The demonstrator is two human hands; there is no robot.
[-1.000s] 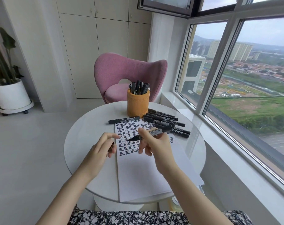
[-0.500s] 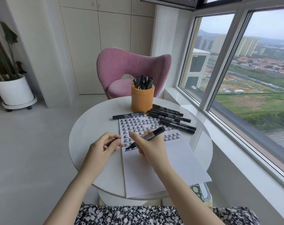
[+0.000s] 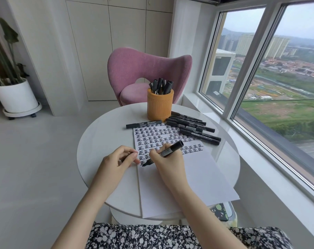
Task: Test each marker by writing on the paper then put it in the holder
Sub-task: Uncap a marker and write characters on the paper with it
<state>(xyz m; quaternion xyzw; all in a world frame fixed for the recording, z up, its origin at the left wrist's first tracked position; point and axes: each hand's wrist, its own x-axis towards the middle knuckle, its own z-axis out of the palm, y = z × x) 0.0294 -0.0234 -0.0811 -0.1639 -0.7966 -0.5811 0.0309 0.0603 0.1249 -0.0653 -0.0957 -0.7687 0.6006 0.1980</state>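
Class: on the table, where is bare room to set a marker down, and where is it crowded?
Free: the left of the table, between rim and paper, nearer than the lone marker; the paper's blank near half. Crowded: right of the holder, where loose markers lie, and mid-paper, where the right hand holds a marker and the left hand its cap.

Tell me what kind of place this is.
Probably a window nook in a high-rise flat: a small round table and pink chair beside big windows overlooking a city far below, plus a potted plant.
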